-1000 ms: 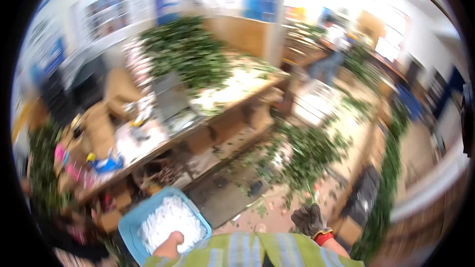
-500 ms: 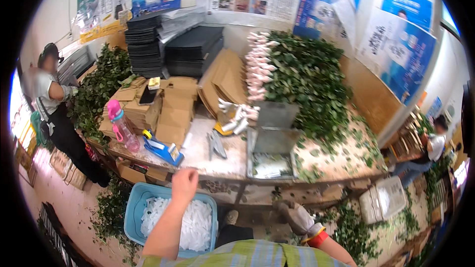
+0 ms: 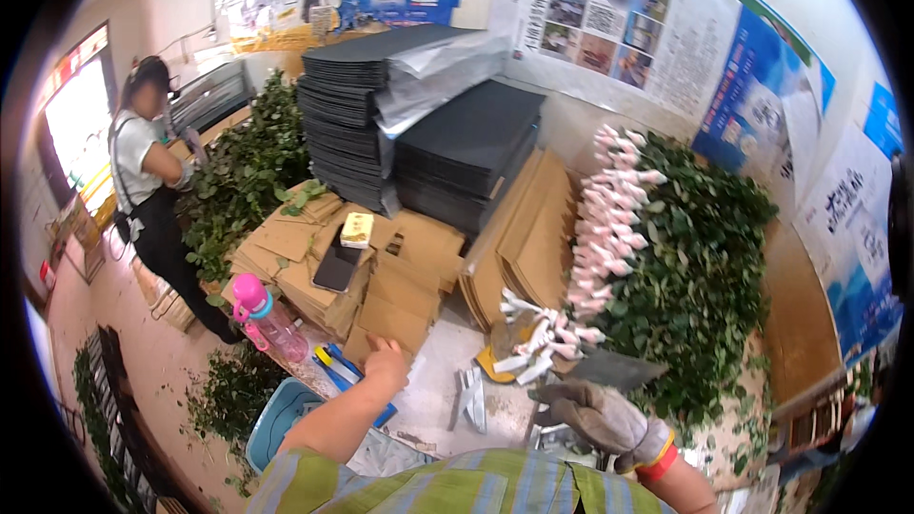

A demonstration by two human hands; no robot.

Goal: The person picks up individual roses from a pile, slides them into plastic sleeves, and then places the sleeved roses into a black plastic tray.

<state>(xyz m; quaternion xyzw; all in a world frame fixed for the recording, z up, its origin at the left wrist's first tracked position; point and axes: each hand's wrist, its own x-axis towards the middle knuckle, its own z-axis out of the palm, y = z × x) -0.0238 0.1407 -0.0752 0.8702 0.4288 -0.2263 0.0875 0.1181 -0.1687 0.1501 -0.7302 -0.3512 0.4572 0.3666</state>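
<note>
My bare left hand (image 3: 385, 363) reaches over the bench with its fingertips at the near end of the brown cardboard sheets (image 3: 395, 290), thumb and fingers partly in view. Close beside it lies a blue tape dispenser (image 3: 345, 373), half covered by my forearm. My right hand (image 3: 600, 419) wears a grey glove with a red band at the wrist. Its fingers stretch leftward, with nothing seen in them, above a metal box (image 3: 566, 443) that it mostly hides. Left of that glove stands a grey metal tool (image 3: 471, 400). White-sleeved bundles (image 3: 543, 338) lie just beyond.
A pink bottle (image 3: 271, 319), a phone (image 3: 341, 265) and dark foam sheets (image 3: 347, 124) stand on the left of the bench. Leafy stems with pink-wrapped heads (image 3: 609, 228) are heaped at right. A blue tub (image 3: 276, 424) sits below; a co-worker (image 3: 152, 181) stands far left.
The view has turned left and moved nearer the bench. My left hand has gone from above the tub to the cardboard; my gloved right hand has risen from below the bench edge to the metal box.
</note>
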